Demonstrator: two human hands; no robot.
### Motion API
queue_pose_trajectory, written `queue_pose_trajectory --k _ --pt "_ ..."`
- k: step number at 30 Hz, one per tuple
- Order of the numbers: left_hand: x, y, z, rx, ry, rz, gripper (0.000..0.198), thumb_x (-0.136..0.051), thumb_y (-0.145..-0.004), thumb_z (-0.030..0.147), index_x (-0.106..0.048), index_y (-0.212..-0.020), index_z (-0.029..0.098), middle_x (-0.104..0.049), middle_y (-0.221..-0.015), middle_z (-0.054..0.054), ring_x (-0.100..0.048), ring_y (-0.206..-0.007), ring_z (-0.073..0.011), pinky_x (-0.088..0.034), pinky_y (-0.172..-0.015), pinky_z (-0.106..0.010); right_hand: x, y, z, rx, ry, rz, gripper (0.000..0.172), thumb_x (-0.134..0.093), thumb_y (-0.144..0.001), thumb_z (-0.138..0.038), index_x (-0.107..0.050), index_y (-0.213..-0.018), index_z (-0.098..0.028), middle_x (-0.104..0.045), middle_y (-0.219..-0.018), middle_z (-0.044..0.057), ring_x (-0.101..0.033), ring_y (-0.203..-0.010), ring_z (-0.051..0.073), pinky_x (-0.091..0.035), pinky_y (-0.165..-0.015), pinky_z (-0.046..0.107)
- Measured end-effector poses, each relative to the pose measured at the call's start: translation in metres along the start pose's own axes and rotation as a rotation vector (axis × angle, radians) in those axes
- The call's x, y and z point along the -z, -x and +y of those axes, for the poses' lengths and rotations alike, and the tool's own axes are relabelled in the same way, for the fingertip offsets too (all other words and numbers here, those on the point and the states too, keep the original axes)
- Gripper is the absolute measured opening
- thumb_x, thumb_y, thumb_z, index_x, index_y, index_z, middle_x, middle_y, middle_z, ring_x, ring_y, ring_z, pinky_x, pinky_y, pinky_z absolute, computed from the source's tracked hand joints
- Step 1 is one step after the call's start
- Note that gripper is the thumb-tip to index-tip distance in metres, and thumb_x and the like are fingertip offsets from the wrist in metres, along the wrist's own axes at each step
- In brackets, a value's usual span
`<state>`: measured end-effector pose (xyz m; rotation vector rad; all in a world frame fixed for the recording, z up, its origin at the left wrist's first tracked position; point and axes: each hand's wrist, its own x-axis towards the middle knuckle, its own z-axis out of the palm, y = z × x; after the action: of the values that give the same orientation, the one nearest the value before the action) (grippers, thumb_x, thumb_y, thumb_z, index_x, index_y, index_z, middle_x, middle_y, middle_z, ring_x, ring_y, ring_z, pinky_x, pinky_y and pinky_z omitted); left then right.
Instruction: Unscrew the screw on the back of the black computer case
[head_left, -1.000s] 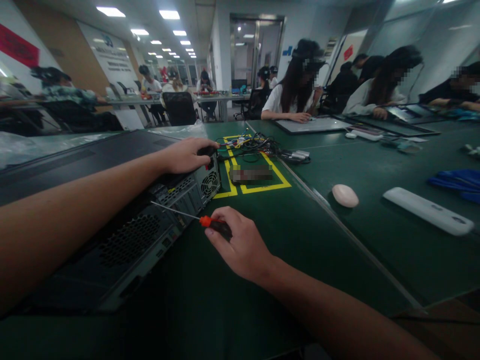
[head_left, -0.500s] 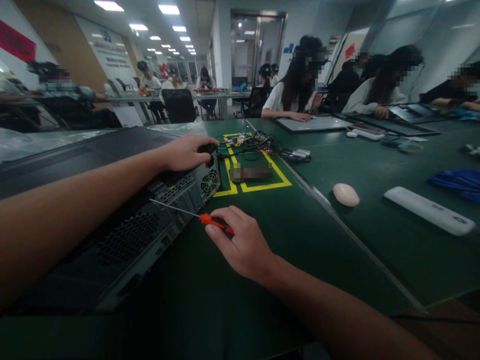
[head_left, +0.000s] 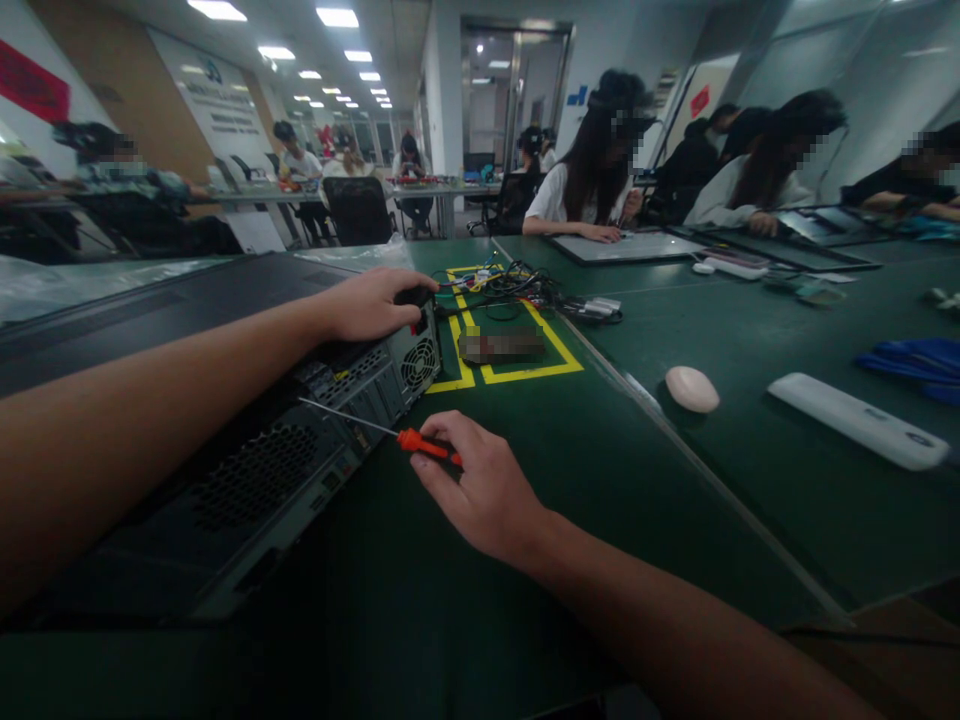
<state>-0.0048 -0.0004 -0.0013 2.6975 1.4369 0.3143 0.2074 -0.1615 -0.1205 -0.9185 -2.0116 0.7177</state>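
A black desktop computer case [head_left: 225,290] lies on its side on the green table, its rear panel with vents and ports facing right. My left hand [head_left: 375,303] grips the far rear corner of the case, its fingers curled over the edge next to a dark part. In my right hand [head_left: 480,480] is a screwdriver [head_left: 412,440] with an orange-red and black handle, pinched between thumb and fingers. Its long thin shaft points left to the rear edge of the case, below my left forearm. Exactly what the tip touches is too dark to make out.
Beyond the case lie tangled cables [head_left: 525,285] and a blurred-out object [head_left: 502,345] inside yellow tape lines [head_left: 532,376]. To the right are a pinkish mouse [head_left: 691,389], a long white device [head_left: 859,420] and a blue bundle [head_left: 919,365]. Several people work at tables farther back.
The screwdriver handle and my right fingers have shifted very slightly. My left hand and the computer case stay where they were.
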Motion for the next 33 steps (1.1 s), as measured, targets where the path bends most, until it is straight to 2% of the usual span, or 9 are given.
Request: queue_pose_trajectory --k 7,14,19,25,29,33 --pt "-0.0007 0.0000 -0.0007 0.003 0.002 0.001 0.073 -0.053 -0.083 0.045 -0.066 -0.151 0.023 -0.072 -0.148 -0.011 -0.064 -0.135 -0.0346 -0.046 -0.119 -0.048 0.0002 0.0004 -0.0002 0.002 0.000 -0.001 0.014 -0.062 -0.105 -0.030 -0.065 -0.116 -0.023 -0.076 -0.113 0.007 -0.071 -0.100 0.023 -0.054 -0.090 0.039" --pt "-0.0012 -0.0007 -0.0012 -0.003 -0.005 -0.001 0.074 -0.052 -0.083 0.045 -0.065 -0.151 0.020 -0.071 -0.148 -0.014 -0.065 -0.135 -0.0347 -0.045 -0.120 -0.048 0.0003 -0.0001 0.0008 0.007 -0.002 0.002 0.017 -0.062 -0.105 -0.032 -0.066 -0.117 -0.022 -0.076 -0.112 0.008 -0.071 -0.099 0.024 -0.053 -0.087 0.040" --pt "-0.0004 -0.0009 -0.0006 -0.002 0.003 0.002 0.073 -0.053 -0.082 0.044 -0.065 -0.152 0.025 -0.073 -0.146 -0.010 -0.065 -0.134 -0.0343 -0.045 -0.120 -0.048 0.0009 -0.0001 -0.0005 -0.013 0.010 -0.006 0.016 -0.061 -0.105 -0.032 -0.065 -0.117 -0.023 -0.076 -0.113 0.007 -0.072 -0.100 0.024 -0.054 -0.088 0.040" --pt "-0.0006 -0.0007 -0.0009 -0.006 0.008 -0.004 0.075 -0.053 -0.082 0.044 -0.066 -0.152 0.021 -0.073 -0.146 -0.013 -0.066 -0.132 -0.0350 -0.046 -0.119 -0.048 0.0009 -0.0005 -0.0007 -0.005 0.013 0.000 0.015 -0.062 -0.104 -0.032 -0.065 -0.116 -0.023 -0.076 -0.113 0.008 -0.072 -0.100 0.024 -0.054 -0.088 0.040" --pt "-0.0008 -0.0008 -0.0013 -0.011 0.013 0.000 0.073 -0.053 -0.082 0.044 -0.065 -0.152 0.025 -0.074 -0.144 -0.010 -0.065 -0.132 -0.0339 -0.046 -0.119 -0.048 0.0009 -0.0002 -0.0002 -0.008 0.016 -0.003 0.016 -0.061 -0.104 -0.033 -0.065 -0.117 -0.023 -0.076 -0.113 0.008 -0.072 -0.100 0.024 -0.054 -0.087 0.040" --pt "0.0000 -0.0004 0.0004 -0.005 -0.004 -0.005 0.075 -0.052 -0.083 0.045 -0.065 -0.151 0.019 -0.071 -0.148 -0.014 -0.065 -0.134 -0.0348 -0.044 -0.121 -0.047 -0.0001 0.0001 0.0007 -0.010 0.011 0.005 0.017 -0.062 -0.105 -0.032 -0.066 -0.118 -0.023 -0.076 -0.113 0.008 -0.072 -0.101 0.024 -0.053 -0.089 0.039"
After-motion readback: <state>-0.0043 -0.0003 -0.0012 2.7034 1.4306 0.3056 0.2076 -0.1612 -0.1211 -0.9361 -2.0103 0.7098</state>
